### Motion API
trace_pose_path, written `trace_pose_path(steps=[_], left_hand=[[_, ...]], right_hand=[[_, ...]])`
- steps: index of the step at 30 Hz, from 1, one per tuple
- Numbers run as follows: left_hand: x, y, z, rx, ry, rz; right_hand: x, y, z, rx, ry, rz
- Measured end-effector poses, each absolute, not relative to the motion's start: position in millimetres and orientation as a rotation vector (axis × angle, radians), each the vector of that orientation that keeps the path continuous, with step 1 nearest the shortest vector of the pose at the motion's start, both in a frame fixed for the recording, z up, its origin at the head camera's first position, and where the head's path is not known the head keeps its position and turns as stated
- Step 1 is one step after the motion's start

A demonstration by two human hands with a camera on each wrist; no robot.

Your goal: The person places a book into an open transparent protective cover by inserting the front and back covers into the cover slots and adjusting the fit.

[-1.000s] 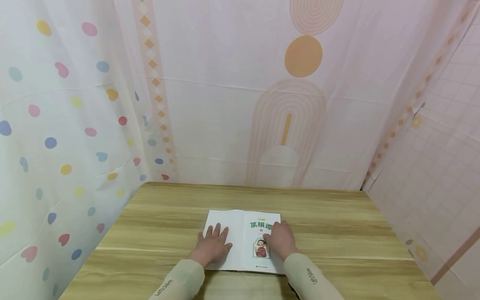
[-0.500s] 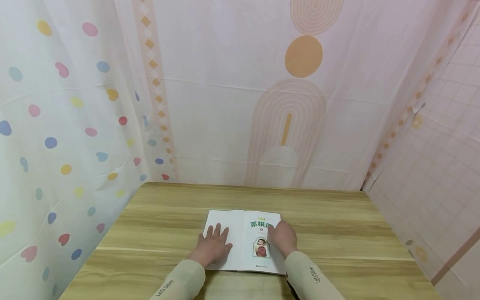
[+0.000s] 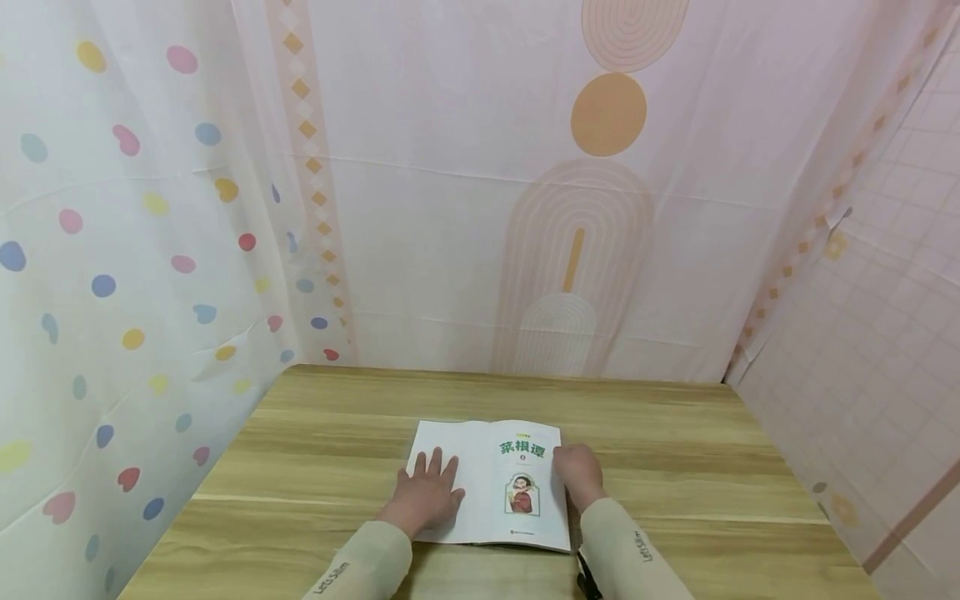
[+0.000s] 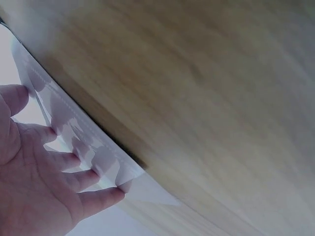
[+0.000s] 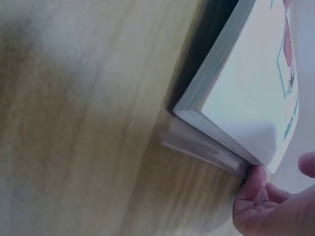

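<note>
A book [image 3: 480, 483] lies spread on the table; its right page [image 3: 521, 533] bears green characters and a figure in red. On the blank left page [image 3: 442, 437] rests my left hand [image 3: 426, 493], fingers spread. The left wrist view shows these fingers [image 4: 86, 179] over a glossy, see-through strip [image 4: 91, 132] along the book's edge. My right hand [image 3: 580, 477] is at the right page's outer edge. In the right wrist view its bent fingers [image 5: 256, 189] touch the edge of the page block [image 5: 221, 140], while the thumb [image 5: 307, 164] stands apart from the paper.
The wood-grain table [image 3: 675, 467] extends around the book. Behind it hangs a pale patterned curtain [image 3: 420, 250], with a dotted curtain [image 3: 150, 317] on the left and a checked one [image 3: 885, 333] on the right.
My right hand has slid right, off the printed page to its outer edge, uncovering the last green character. The left hand has stayed in place on the left page.
</note>
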State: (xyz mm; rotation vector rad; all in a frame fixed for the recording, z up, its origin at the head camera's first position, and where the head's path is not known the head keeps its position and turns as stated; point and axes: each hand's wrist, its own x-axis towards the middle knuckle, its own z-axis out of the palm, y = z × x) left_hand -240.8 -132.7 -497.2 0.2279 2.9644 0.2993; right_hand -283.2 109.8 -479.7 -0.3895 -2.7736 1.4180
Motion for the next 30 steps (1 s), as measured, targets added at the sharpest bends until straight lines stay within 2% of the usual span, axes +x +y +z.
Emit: trace_pose_path(steps=[13,30], left_hand=[[-240.3,-132.7,-497.8,0.223,2.966,0.312],[-238.1,-132.5,-497.5,0.221,2.980,0.324]], right_hand=[[-285.9,114.6,-486.8,-0.495,-2.584,1.844],[-282.1,113.8,-481.1,-0.286,-2.625,1.852]])
